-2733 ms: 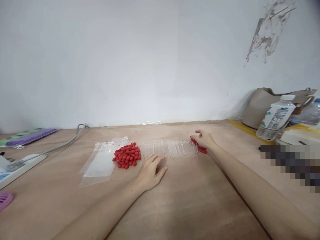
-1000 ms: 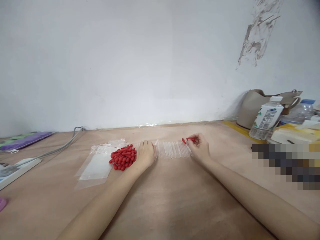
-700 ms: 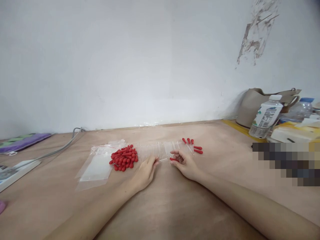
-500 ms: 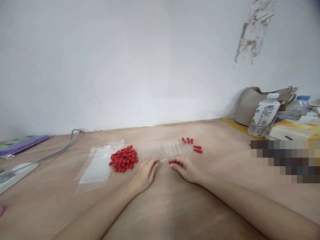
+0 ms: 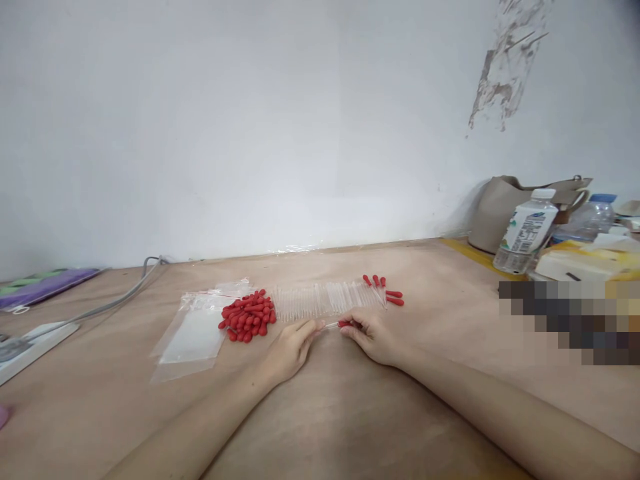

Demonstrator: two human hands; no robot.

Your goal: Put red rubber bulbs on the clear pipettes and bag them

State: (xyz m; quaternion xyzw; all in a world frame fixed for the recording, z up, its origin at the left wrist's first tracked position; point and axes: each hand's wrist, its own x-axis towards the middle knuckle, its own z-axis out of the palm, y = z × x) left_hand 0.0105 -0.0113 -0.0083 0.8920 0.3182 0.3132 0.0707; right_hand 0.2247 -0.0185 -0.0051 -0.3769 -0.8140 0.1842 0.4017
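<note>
My left hand (image 5: 293,345) pinches one end of a thin clear glass dropper tube (image 5: 331,325) just above the table. My right hand (image 5: 371,335) holds a red rubber bulb (image 5: 344,324) at the tube's other end. Behind both hands lies a row of clear glass tubes (image 5: 327,297). A heap of red rubber bulbs (image 5: 247,315) sits to the left of that row. Several droppers with red bulbs fitted (image 5: 385,291) lie at the row's right end.
Clear zip bags (image 5: 197,330) lie left of the red heap. A power strip (image 5: 30,341) and grey cable (image 5: 120,297) are at the far left. A beige bag (image 5: 515,208), a white-labelled bottle (image 5: 523,232) and boxes stand at the right on the wooden table (image 5: 340,413).
My right hand left the droppers at the row's right end and came to the middle with a red bulb. My left hand picked a glass tube from the row and met it.
</note>
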